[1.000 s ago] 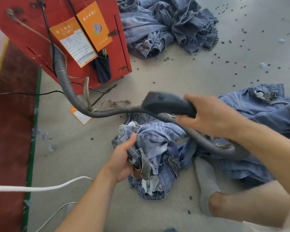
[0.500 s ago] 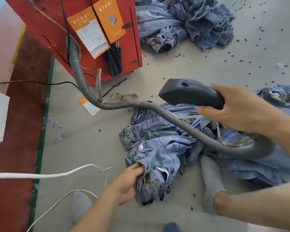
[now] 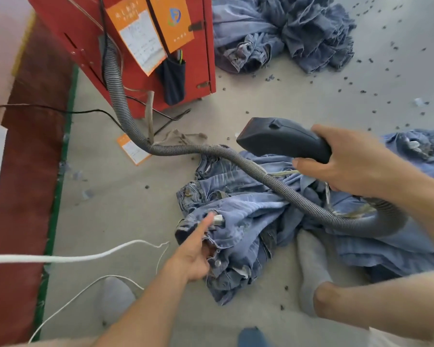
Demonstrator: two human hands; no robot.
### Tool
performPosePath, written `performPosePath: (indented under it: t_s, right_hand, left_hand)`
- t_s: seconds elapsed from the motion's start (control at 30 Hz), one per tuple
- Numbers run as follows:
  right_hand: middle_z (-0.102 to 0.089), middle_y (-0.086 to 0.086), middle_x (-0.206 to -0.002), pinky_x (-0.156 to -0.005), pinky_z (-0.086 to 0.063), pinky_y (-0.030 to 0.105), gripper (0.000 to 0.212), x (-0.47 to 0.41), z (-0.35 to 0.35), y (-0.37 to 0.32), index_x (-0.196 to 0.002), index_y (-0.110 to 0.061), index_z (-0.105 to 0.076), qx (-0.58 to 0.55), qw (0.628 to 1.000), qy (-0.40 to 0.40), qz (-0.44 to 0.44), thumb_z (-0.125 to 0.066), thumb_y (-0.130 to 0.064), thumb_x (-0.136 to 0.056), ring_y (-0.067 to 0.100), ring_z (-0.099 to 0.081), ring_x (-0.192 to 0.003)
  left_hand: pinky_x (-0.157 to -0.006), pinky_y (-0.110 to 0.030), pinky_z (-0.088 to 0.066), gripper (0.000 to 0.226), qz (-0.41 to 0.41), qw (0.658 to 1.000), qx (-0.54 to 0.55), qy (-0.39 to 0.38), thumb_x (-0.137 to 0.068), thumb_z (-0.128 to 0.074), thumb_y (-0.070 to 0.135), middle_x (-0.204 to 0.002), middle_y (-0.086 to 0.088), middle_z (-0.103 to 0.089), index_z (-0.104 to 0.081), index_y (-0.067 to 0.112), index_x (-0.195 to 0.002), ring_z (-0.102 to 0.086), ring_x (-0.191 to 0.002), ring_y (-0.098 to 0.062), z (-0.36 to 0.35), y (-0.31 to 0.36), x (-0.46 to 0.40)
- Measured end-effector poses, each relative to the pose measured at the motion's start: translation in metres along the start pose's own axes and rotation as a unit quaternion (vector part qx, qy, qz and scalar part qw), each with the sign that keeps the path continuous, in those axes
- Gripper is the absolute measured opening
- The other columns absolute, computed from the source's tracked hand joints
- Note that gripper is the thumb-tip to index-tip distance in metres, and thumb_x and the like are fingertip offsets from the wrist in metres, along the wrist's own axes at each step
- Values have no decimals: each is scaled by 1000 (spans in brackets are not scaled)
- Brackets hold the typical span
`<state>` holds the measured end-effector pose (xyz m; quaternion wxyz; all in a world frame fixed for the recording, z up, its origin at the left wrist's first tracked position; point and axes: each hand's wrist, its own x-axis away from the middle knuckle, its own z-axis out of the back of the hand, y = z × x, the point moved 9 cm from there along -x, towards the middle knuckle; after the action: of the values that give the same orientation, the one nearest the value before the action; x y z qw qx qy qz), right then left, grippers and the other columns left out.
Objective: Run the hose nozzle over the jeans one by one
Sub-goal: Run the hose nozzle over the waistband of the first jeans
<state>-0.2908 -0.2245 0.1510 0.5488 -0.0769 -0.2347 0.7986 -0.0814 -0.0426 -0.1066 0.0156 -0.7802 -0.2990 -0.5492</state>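
A crumpled pair of light blue jeans [image 3: 238, 221] lies on the grey floor in front of me. My left hand [image 3: 193, 254] holds its waistband edge with curled fingers, the index finger stretched out along the cloth. My right hand [image 3: 348, 159] grips the handle of the dark grey hose nozzle [image 3: 281, 139], which hovers above the jeans with its mouth pointing left. The ribbed grey hose [image 3: 236, 159] loops from under my right wrist, across the jeans, and up to the red machine [image 3: 85, 33].
A heap of jeans [image 3: 286, 28] lies at the back, and more jeans [image 3: 416, 151] spread at the right under my arm. My grey-socked foot [image 3: 311, 266] rests beside the jeans. A white cord [image 3: 60, 257] crosses the left foreground. Dark scraps dot the floor.
My left hand has dragged the jeans' waistband nearer to me and now stretches out its index finger. The nozzle has risen a little and stays above the jeans.
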Motion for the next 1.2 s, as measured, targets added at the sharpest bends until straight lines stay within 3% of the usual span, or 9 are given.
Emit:
performPosePath:
  t_s: [0.17,0.23,0.33,0.5,0.73,0.9,0.97,1.07,1.2]
  right_hand:
    - [-60,-30,-75,-48,-35,21,26,-1,-6,0,-76,-34,-49,9,999,-44,25,-66,-52,-81,-2,-57,-66]
    - [-61,-27,-75,-49,-35,26,25,2,-6,3,-76,-34,-49,11,999,-45,27,-66,-52,-82,0,-58,-66]
    - [-61,-29,-74,-49,-32,27,23,7,-7,6,-77,-36,-50,9,999,-43,23,-66,-53,-79,-2,-58,-66]
    - [-62,-31,-78,-51,-31,24,23,10,-12,13,-79,-38,-51,7,998,-66,24,-67,-55,-80,-1,-59,-68]
    - [-61,-33,-77,-48,-35,29,23,2,10,17,-80,-39,-52,54,997,-58,18,-63,-59,-79,-4,-59,-67]
    - [-48,-10,-46,-42,-43,28,24,-11,75,12,-87,-42,-50,153,984,71,55,-56,-63,-75,1,-45,-38]
    - [-46,-13,-48,-43,-44,27,26,-8,81,10,-89,-39,-47,150,983,95,53,-59,-60,-77,2,-45,-42]
    - [-46,-12,-49,-40,-44,26,29,-1,63,8,-94,-39,-47,172,980,81,60,-55,-62,-78,3,-44,-41]
    - [-55,-8,-62,-46,-51,36,33,3,50,5,-100,-31,-51,242,963,86,82,-48,-61,-87,25,-54,-46]
  left_hand:
    - [-89,-42,-59,49,-13,992,-108,-60,-65,-91,31,-114,-15,-75,-79,12,-109,-72,-102,-32,-28,25,-6]
    - [-88,-44,-61,49,-46,986,-157,-25,-68,-92,20,-109,-19,-76,-76,3,-110,-74,-97,-34,-31,44,-15]
    - [-68,-37,-62,33,-80,976,-195,56,-78,-88,17,-95,-16,-79,-75,4,-105,-77,-81,-29,-24,60,-25]
    - [-91,-43,-52,26,-122,987,-86,54,-92,-75,29,-112,-21,-76,-79,6,-106,-71,-107,-39,-27,61,-32]
    - [-92,-45,-60,66,-154,980,59,-114,-101,-47,59,-134,-19,-67,-61,8,-140,-65,-123,-35,-87,89,-12]
    - [-115,-53,-42,71,-192,953,75,-224,-102,-48,61,-152,-22,-50,-56,5,-144,-48,-142,-38,-119,123,19]
    - [-113,-55,-43,79,-172,960,110,-190,-101,-42,67,-150,-26,-51,-57,2,-142,-49,-139,-42,-98,115,13]
    - [-89,-54,-59,84,-125,982,121,-74,-95,-42,75,-133,-26,-65,-68,4,-132,-65,-122,-43,-56,98,-2]
    - [-86,-52,-62,67,-133,985,-60,93,-61,-93,45,-106,-16,-78,-74,5,-112,-75,-102,-36,-23,93,-16]
